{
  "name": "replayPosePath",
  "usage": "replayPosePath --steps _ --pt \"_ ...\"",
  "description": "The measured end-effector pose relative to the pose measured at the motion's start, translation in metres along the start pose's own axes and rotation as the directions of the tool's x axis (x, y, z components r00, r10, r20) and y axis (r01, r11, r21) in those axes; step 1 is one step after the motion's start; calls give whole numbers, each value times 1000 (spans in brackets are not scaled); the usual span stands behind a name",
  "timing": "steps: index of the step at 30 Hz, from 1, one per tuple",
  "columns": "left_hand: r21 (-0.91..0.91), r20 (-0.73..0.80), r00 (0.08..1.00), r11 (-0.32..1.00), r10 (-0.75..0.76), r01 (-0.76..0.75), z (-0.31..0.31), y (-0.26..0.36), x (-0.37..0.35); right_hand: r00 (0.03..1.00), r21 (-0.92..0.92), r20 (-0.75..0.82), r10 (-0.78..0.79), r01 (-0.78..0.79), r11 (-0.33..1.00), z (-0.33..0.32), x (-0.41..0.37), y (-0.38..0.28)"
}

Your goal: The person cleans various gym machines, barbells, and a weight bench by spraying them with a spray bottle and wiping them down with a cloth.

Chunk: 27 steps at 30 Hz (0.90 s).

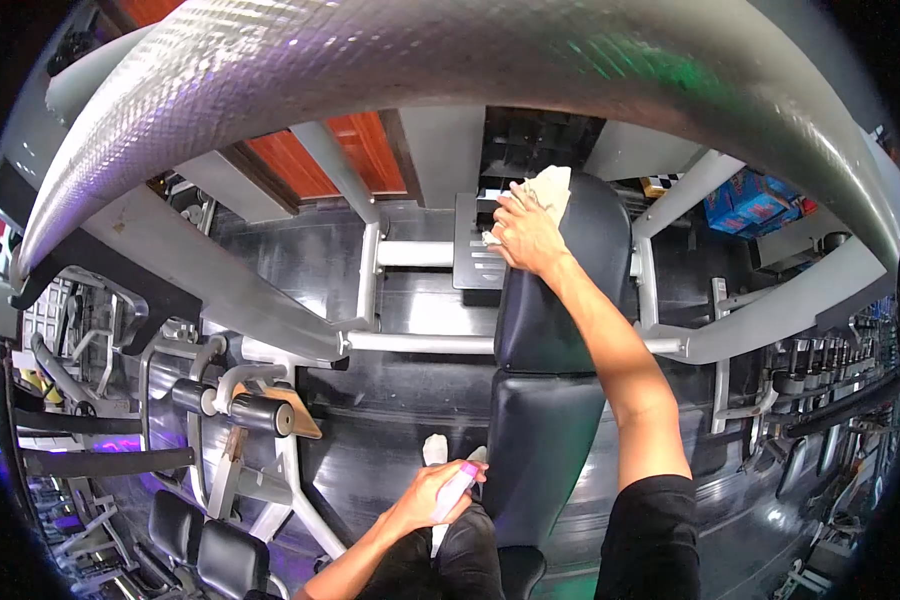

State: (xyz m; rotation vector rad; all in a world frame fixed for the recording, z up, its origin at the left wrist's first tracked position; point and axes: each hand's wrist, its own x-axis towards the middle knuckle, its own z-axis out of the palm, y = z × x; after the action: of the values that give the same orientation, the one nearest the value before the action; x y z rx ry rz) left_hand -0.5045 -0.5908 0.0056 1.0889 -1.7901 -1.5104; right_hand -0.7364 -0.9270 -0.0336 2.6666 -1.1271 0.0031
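Observation:
My right hand [526,232] is closed over a pale, crumpled cloth [550,194]. It presses the cloth against the upper left edge of a black padded bench [560,310]. Lower down, near my legs, my left hand [434,495] wraps around a small white bottle [454,494] with a pink top. That bottle is held left of the bench's lower pad [538,450], apart from it. My fingers hide part of both the cloth and the bottle.
A thick, textured metal bar [450,60] arches across the top of the view. Grey frame posts [250,280] flank the bench. Roller-pad equipment [260,410] stands at left, dumbbells [820,365] on a rack at right. Blue boxes [755,203] sit at the back right.

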Motion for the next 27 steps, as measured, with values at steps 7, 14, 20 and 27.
replayPosePath --steps 7,14,20,27 --pt "-2 -10 1000 1000 21 -21 2 1 -8 773 202 -317 550 -511 835 -2 1 42" --pt "-53 -35 999 999 3 -5 5 -7 -20 731 314 -299 614 -532 786 2 -39 45" --pt "-5 33 999 999 -37 38 2 -8 -25 797 309 -236 556 -481 821 5 -78 -9" --pt "-1 57 998 999 -34 34 7 -10 -25 857 264 -130 499 -455 850 12 -134 -83"
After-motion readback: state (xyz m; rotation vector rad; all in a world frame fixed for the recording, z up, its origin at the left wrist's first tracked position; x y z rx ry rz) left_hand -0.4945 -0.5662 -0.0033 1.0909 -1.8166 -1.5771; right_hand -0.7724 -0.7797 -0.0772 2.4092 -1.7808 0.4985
